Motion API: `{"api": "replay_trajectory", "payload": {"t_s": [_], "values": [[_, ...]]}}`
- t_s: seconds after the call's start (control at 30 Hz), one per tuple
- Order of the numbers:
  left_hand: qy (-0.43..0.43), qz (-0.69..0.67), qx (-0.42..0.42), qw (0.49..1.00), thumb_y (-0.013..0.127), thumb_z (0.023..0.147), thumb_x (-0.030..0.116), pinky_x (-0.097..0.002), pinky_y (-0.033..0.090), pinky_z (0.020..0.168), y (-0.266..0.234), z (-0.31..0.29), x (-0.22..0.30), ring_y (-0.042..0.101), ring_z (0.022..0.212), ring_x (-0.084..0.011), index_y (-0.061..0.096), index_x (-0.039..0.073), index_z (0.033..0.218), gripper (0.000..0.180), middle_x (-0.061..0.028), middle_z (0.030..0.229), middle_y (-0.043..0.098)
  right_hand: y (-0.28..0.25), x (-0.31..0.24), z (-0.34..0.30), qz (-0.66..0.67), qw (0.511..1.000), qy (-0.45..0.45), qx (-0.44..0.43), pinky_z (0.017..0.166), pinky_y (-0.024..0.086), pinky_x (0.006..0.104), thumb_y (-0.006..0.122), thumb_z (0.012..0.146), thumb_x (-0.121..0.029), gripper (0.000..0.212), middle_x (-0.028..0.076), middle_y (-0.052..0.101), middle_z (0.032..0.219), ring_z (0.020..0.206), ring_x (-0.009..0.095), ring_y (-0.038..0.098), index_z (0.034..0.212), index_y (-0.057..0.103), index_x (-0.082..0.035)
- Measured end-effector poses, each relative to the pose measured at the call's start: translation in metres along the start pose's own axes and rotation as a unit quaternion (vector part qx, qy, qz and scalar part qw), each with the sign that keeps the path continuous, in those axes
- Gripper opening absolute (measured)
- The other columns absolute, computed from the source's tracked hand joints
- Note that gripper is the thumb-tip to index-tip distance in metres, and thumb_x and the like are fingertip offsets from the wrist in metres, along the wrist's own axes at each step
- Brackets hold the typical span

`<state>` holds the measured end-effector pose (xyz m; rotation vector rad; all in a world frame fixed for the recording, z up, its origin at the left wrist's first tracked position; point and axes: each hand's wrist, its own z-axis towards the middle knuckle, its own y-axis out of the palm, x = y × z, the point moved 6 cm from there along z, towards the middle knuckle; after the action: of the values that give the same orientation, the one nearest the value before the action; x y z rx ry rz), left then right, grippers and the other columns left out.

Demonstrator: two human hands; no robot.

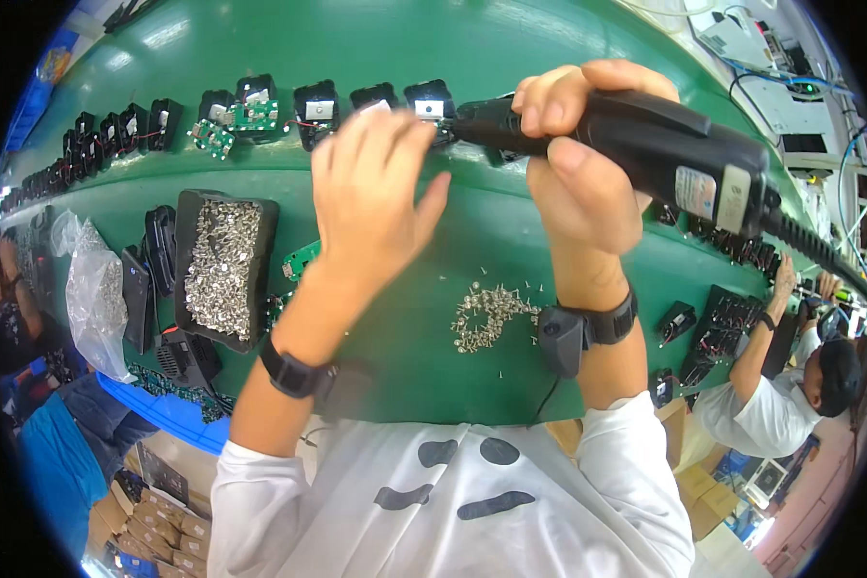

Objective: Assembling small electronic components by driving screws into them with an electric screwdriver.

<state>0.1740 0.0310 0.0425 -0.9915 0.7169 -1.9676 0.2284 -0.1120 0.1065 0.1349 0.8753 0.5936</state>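
My right hand (592,183) is wrapped round a black electric screwdriver (679,144), held nearly level with its tip pointing left. The tip end is at a small black housing (429,94) with a silvery block inside, at the far side of the bench. My left hand (371,193) reaches up beside that housing, fingers stretched and thumb apart; its fingertips hide part of a neighbouring housing (374,96). Whether they touch it I cannot tell. Below, between my forearms, a loose pile of small silver screws (486,318) lies on the green bench.
A black tray (265,260) full of screws stands left, beside a clear plastic bag (96,289). Green circuit boards (253,116) and more housings (130,125) line the far left. The screwdriver's coiled cable (819,250) runs right, towards a co-worker (766,405).
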Motion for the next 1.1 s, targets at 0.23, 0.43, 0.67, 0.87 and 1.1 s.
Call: {"api": "replay_trajectory", "payload": {"t_s": [0.23, 0.43, 0.67, 0.87, 1.1], "values": [[-0.001, 0.063, -0.080, 0.995, 0.087, 0.059, 0.035, -0.0573, 0.031, 0.106, 0.028, 0.038, -0.030, 0.044, 0.130, -0.0314, 0.052, 0.006, 0.128, 0.082, -0.0092, 0.125, 0.056, -0.004, 0.026, 0.012, 0.014, 0.999, 0.029, 0.022, 0.068, 0.052, 0.0333, 0.059, 0.068, 0.010, 0.047, 0.011, 0.060, 0.080, 0.072, 0.019, 0.059, 0.113, 0.050, 0.004], [-0.025, 0.057, -0.133, 0.989, 0.086, 0.062, 0.036, -0.0574, 0.027, 0.108, 0.044, 0.037, -0.044, 0.049, 0.128, -0.0254, 0.056, 0.006, 0.126, 0.077, -0.0076, 0.117, 0.064, -0.010, 0.038, 0.018, 0.008, 0.999, 0.031, 0.028, 0.066, 0.053, 0.0329, 0.059, 0.068, 0.010, 0.045, 0.010, 0.061, 0.079, 0.072, 0.019, 0.060, 0.112, 0.053, 0.004], [-0.022, 0.029, -0.129, 0.991, 0.086, 0.062, 0.034, -0.0562, 0.026, 0.110, 0.046, 0.040, -0.047, 0.052, 0.125, -0.0246, 0.059, 0.006, 0.123, 0.073, -0.0072, 0.113, 0.066, -0.016, 0.041, 0.020, -0.016, 0.998, 0.051, 0.016, 0.077, 0.047, 0.0429, 0.053, 0.067, -0.004, 0.050, 0.013, 0.058, 0.082, 0.074, 0.025, 0.055, 0.117, 0.052, 0.002], [-0.027, 0.012, -0.126, 0.992, 0.087, 0.062, 0.033, -0.0554, 0.026, 0.110, 0.045, 0.039, -0.049, 0.053, 0.124, -0.0249, 0.059, 0.006, 0.123, 0.072, -0.0073, 0.110, 0.067, -0.012, 0.041, 0.022, 0.002, 0.998, 0.069, 0.011, 0.077, 0.047, 0.0425, 0.053, 0.067, -0.004, 0.050, 0.013, 0.058, 0.081, 0.074, 0.025, 0.056, 0.116, 0.052, 0.003], [-0.026, 0.003, -0.123, 0.992, 0.087, 0.061, 0.031, -0.0538, 0.027, 0.110, 0.047, 0.040, -0.051, 0.054, 0.123, -0.0252, 0.059, 0.005, 0.122, 0.072, -0.0081, 0.109, 0.067, -0.012, 0.046, 0.024, 0.015, 0.998, 0.056, 0.031, 0.065, 0.053, 0.0324, 0.060, 0.067, 0.009, 0.045, 0.010, 0.062, 0.079, 0.072, 0.020, 0.061, 0.111, 0.055, 0.003]]}}
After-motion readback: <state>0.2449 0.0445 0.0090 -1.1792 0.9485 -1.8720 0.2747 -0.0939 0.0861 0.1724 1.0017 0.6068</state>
